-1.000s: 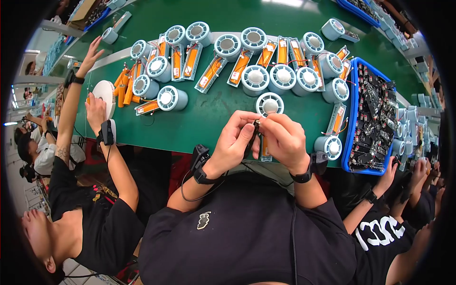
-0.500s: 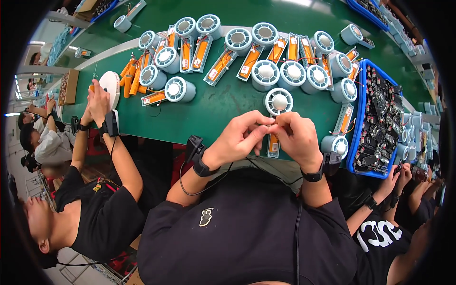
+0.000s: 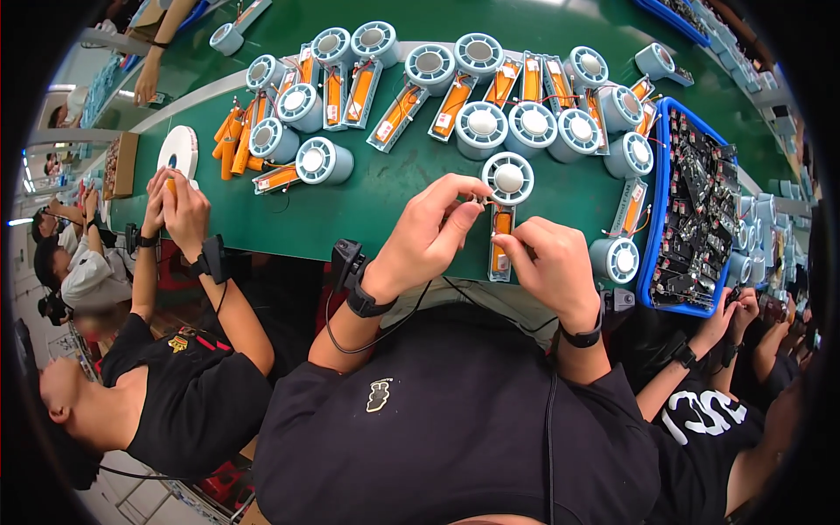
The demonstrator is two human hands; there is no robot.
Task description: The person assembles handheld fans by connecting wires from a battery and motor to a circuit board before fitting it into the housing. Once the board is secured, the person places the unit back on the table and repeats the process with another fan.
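A light-blue handheld fan (image 3: 507,178) with a round grille lies in front of me, its opened handle pointing toward me. An orange battery (image 3: 502,229) shows inside that handle. At the lower left of the grille, my left hand (image 3: 433,229) pinches a small pale wire connector (image 3: 479,201) between thumb and fingertips. My right hand (image 3: 549,267) is beside the handle, fingers curled and thumb close to the index finger, over the battery's right edge. Whatever its fingertips hold, if anything, is too small to make out.
Several similar fans (image 3: 481,127) with orange batteries and red wires stand across the green table (image 3: 367,201). At right is a blue tray (image 3: 652,262) of black circuit boards. Loose orange batteries (image 3: 229,149) lie at left beside a white roll (image 3: 178,149). Co-workers sit on both sides.
My hands, together before at the fan's neck, have parted. The left stays by the grille with the connector; the right has dropped slightly toward the handle, exposing the battery.
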